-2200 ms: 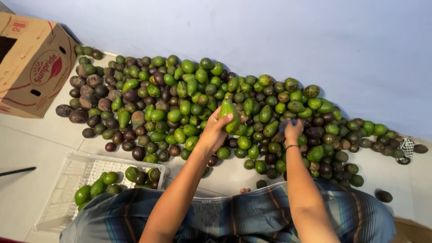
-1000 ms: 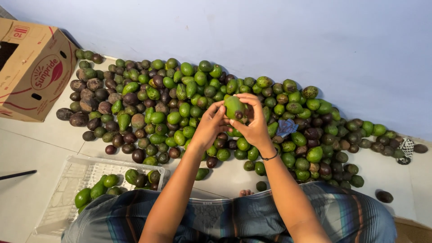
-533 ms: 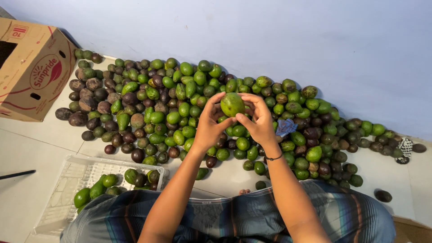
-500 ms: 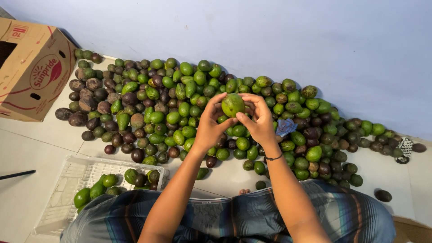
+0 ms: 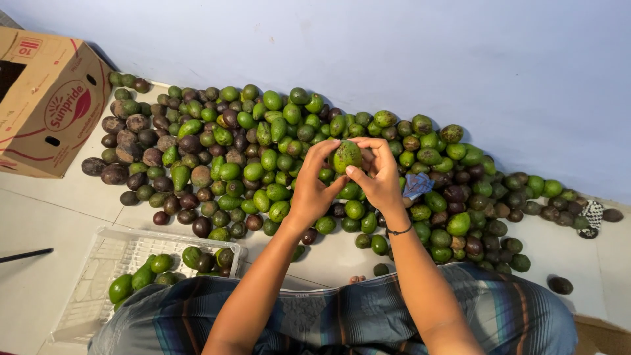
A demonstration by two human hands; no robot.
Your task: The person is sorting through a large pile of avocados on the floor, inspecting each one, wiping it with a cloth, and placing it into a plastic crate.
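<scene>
**Green avocado held up in both hands over the pile**

Green and speckled, an avocado (image 5: 346, 156) is sitting between both hands, raised above the heap on the floor. The left hand (image 5: 314, 187) is gripping it from the left side, fingers curling over the top and thumb pressing near its lower edge. The right hand (image 5: 380, 179) is closing on it from the right, thumb lying across the fruit's underside, fingers bent behind it. Both hands are clamped on this one fruit, nearly touching each other around it. A dark band (image 5: 399, 231) is circling the right wrist.

Below and beyond the hands, the pile (image 5: 276, 158) of green and dark purple-brown avocados is spreading along the base of a pale blue wall (image 5: 407, 59). A white crate (image 5: 98, 276) holding a few green avocados is lying near the left knee. A cardboard box (image 5: 46, 105) is standing at the far left, beside the pile's dark end. Striped cloth (image 5: 355, 322) is covering the lap.
</scene>
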